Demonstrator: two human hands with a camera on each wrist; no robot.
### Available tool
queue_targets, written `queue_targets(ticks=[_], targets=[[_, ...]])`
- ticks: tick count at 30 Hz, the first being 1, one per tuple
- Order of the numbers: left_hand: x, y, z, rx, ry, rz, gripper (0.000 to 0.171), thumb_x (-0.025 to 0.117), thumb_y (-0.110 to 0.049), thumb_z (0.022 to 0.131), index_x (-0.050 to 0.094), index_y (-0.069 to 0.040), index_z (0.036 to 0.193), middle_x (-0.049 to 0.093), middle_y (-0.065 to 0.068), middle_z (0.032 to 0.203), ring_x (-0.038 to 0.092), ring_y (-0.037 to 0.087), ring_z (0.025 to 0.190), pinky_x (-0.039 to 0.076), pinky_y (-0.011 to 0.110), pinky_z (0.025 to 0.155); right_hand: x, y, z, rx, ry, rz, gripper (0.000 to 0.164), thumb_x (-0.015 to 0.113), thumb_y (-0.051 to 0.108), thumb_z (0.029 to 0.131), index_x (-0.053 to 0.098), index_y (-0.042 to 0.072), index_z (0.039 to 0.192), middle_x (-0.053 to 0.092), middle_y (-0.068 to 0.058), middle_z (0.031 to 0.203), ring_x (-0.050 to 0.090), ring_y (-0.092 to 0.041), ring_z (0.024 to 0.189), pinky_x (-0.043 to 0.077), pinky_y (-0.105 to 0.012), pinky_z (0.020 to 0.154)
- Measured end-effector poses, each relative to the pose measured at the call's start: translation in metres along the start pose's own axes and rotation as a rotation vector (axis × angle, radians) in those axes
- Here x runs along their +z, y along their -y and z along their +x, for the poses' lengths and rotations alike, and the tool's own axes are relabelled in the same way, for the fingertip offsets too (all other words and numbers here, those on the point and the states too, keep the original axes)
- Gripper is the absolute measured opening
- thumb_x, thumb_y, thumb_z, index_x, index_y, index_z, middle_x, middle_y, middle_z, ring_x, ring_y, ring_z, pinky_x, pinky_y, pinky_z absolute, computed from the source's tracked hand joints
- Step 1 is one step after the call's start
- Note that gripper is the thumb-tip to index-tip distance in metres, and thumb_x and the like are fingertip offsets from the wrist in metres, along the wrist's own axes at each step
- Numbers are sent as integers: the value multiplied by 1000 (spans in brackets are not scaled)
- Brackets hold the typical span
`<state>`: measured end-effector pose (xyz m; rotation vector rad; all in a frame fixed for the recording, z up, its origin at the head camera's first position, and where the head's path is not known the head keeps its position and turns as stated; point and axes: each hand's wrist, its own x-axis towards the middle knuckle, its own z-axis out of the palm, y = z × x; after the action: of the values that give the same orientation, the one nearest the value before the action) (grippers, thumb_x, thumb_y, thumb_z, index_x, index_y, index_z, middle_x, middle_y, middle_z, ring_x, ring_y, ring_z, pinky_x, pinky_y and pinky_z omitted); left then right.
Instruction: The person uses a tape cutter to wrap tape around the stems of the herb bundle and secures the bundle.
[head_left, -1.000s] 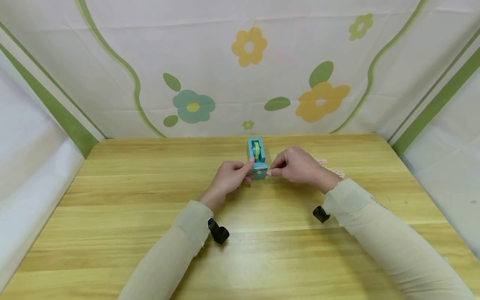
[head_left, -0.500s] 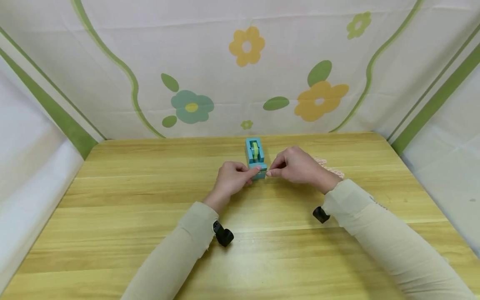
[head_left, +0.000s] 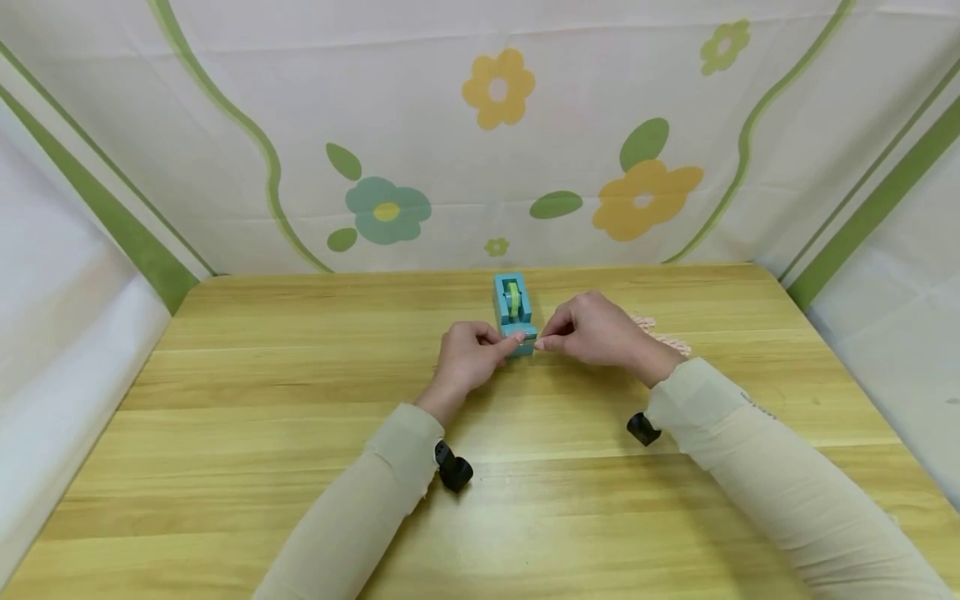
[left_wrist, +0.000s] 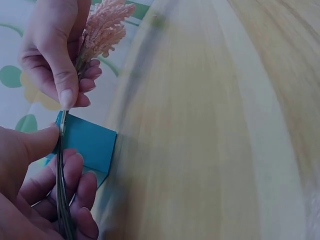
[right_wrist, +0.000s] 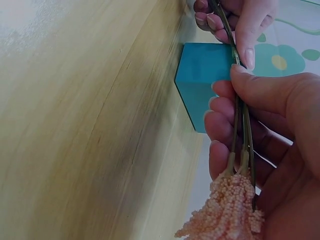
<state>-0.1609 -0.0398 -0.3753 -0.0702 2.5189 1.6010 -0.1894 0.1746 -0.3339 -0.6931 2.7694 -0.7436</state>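
Observation:
A bunch of artificial flowers, with pink beaded heads (right_wrist: 227,205) and thin dark green stems (left_wrist: 61,185), is held by both hands in front of a turquoise tape dispenser (head_left: 499,310). My right hand (head_left: 596,331) pinches the stems between thumb and fingers, the pink heads hanging out on its wrist side. My left hand (head_left: 468,357) holds the lower stems, its thumb on a shiny, tape-like patch (left_wrist: 63,122) and its fingers curled behind. In the head view the stems are too thin to make out. A yellow-green roll (head_left: 513,298) sits in the dispenser.
The wooden table (head_left: 300,467) reaches back to a white cloth (head_left: 420,100) printed with flowers. More white cloth stands at both sides. A black wrist camera (head_left: 454,468) is on the left sleeve, another (head_left: 642,428) on the right.
My left hand has shifted slightly right, its thumb moving from the dispenser's left edge across its front towards the right hand. The right hand has hardly moved.

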Motion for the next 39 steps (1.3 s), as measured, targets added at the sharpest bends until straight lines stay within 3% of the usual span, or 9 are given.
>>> queue_targets(ticks=[9, 16, 24, 33, 39], targets=[[-1, -2, 0, -61, 22, -49, 35, 83, -39, 97, 76, -8, 83, 69, 1, 74, 54, 16, 69, 39, 28, 60, 0, 1, -2, 4, -10, 8, 11, 82, 23, 98, 89, 15, 94, 82, 2, 90, 61, -15, 70, 49, -33, 67], [-4, 8, 0, -107, 70, -109, 38, 83, -44, 96, 78, -7, 87, 73, 2, 80, 57, 17, 79, 41, 29, 66, 3, 4, -2, 19, 15, 6, 12, 81, 23, 98, 89, 15, 94, 83, 2, 91, 61, -14, 69, 49, -32, 66], [-6, 5, 1, -97, 76, -105, 45, 81, -50, 96, 79, -5, 91, 74, 3, 81, 54, 16, 76, 39, 29, 65, 0, 4, -1, 14, 5, -6, 11, 82, 22, 98, 89, 15, 94, 82, 2, 91, 61, -15, 70, 49, -33, 66], [1, 2, 1, -77, 4, -81, 42, 85, -46, 93, 74, -9, 76, 68, 0, 72, 57, 16, 72, 42, 28, 64, 3, 2, -1, -10, -14, -1, 10, 82, 21, 97, 89, 15, 93, 82, 3, 90, 60, -13, 67, 48, -32, 65], [3, 2, 2, -34, -7, -73, 43, 85, -44, 94, 72, -9, 74, 68, 3, 70, 51, 15, 64, 39, 27, 59, 3, 1, -2, -30, -23, -16, 10, 82, 20, 98, 89, 15, 92, 83, 2, 91, 63, -12, 69, 50, -31, 66]])
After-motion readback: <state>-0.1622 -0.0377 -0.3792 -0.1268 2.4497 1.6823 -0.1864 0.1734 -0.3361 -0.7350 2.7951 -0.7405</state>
